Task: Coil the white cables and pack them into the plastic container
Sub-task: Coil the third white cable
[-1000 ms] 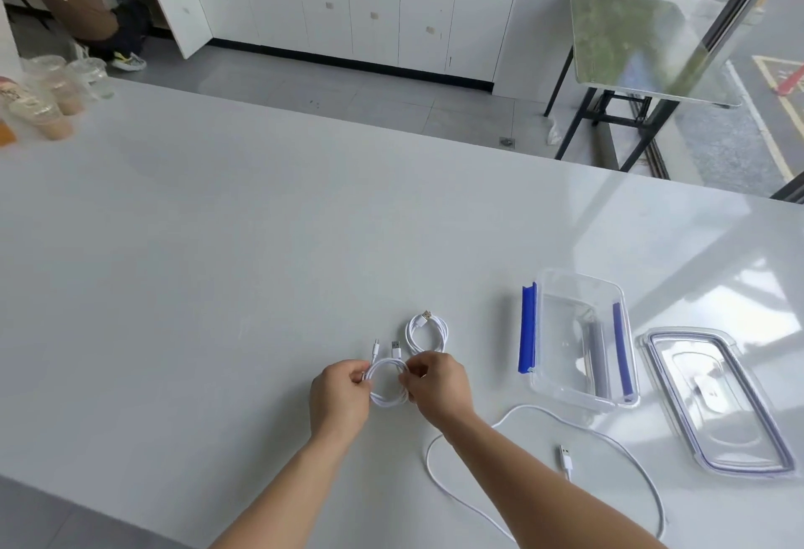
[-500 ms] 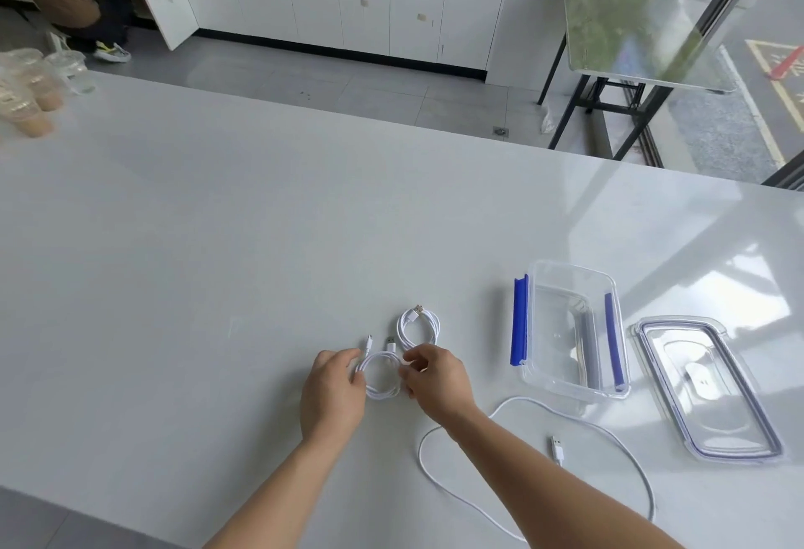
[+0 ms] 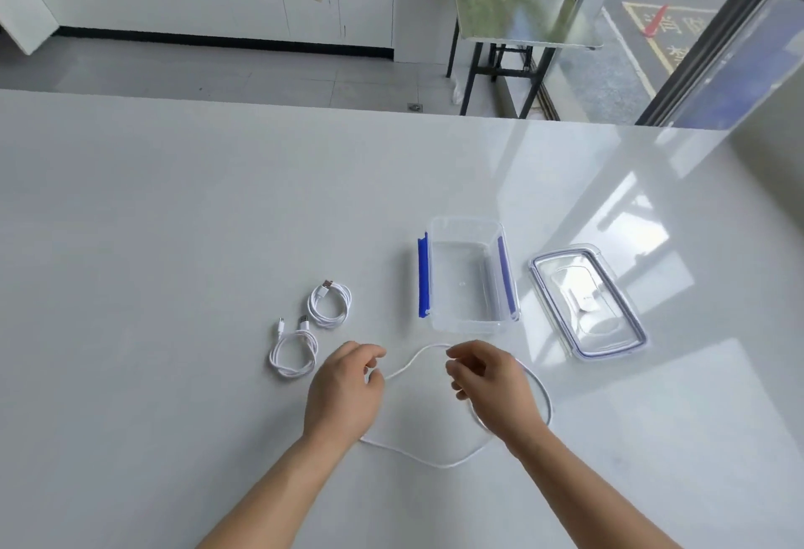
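Loose white cable (image 3: 409, 368) under both hands on the white table (image 3: 174, 209).
Left hand (image 3: 343, 392) pinching it; right hand (image 3: 491, 387) curled, grip unclear; two coiled cables (image 3: 311, 329) left, plastic container (image 3: 467, 276) open.

The table (image 3: 174, 222) has a smooth, glossy white surface (window reflections show on it right of the container). The container (image 3: 467, 324) is clear, glossy plastic with opaque blue plastic clips. Right of the container, the lid (image 3: 633, 342) is clear plastic. Left of the container, the coiled cables (image 3: 330, 307) have smooth white plastic sheathing.
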A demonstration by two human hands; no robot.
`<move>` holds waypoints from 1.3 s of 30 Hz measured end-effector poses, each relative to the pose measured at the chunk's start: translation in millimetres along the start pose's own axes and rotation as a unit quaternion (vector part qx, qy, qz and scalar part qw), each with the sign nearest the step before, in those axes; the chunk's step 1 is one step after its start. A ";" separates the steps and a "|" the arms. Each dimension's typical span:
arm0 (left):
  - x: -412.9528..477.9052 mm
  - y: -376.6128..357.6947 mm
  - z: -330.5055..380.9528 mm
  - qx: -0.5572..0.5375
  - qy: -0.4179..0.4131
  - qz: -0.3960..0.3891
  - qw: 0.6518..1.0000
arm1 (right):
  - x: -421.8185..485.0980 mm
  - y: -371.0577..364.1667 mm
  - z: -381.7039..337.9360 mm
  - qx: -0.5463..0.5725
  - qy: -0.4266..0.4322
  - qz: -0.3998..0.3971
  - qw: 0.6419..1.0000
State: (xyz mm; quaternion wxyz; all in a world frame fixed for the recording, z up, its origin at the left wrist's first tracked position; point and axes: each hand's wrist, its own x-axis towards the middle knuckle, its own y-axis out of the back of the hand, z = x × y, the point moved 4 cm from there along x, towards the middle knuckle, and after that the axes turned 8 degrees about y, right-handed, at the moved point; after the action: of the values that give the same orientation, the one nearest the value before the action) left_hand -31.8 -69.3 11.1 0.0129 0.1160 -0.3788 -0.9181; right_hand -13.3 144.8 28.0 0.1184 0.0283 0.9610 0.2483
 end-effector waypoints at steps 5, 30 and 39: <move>-16.7 -43.2 25.1 0.016 -0.018 -0.077 0.997 | -25.3 45.8 41.2 -0.130 -0.002 0.024 0.991; -39.3 -80.5 84.1 -0.344 0.201 -0.280 0.873 | -40.9 33.6 -7.3 -0.248 0.208 0.103 0.941; -34.9 -15.1 145.2 -0.538 0.097 -0.282 0.788 | -53.7 65.1 -62.8 -0.067 0.277 0.137 0.949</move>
State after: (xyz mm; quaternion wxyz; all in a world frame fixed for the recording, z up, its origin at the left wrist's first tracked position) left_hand -29.2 45.9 107.2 -0.1497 0.2803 0.2299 -0.9199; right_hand 23.4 166.2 124.3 -0.1857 0.0816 0.9241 0.3240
